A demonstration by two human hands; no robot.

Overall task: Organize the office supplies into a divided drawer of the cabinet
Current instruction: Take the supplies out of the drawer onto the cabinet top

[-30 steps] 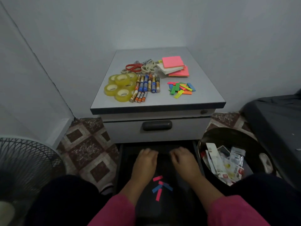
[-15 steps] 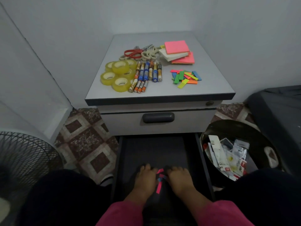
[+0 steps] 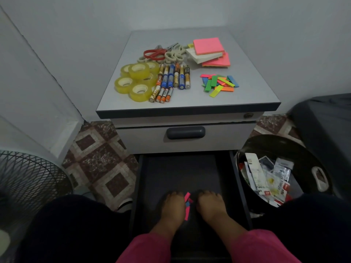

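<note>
The cabinet's lower drawer [image 3: 236, 179] is pulled out, dark inside. My left hand [image 3: 171, 207] and my right hand [image 3: 210, 205] rest palm down on its floor, side by side. A few pink and blue paper tabs [image 3: 187, 205] lie bunched between them, touched by both hands. On the cabinet top [image 3: 247, 99] lie yellow tape rolls [image 3: 137, 80], several batteries [image 3: 171, 80], scissors [image 3: 163, 54], pink and white sticky note pads [image 3: 209, 52] and a pile of coloured tabs [image 3: 218, 83].
The upper drawer with a dark handle [image 3: 185, 132] is closed. A black bin [image 3: 247, 149] holding wrappers stands right of the open drawer. A fan grille [image 3: 28, 186] is at the left. My dark-clad knees flank the drawer on the tiled floor.
Both hands slid back along the drawer floor toward me and closer together, sweeping the scattered pink and blue tabs into a tight bunch between them.
</note>
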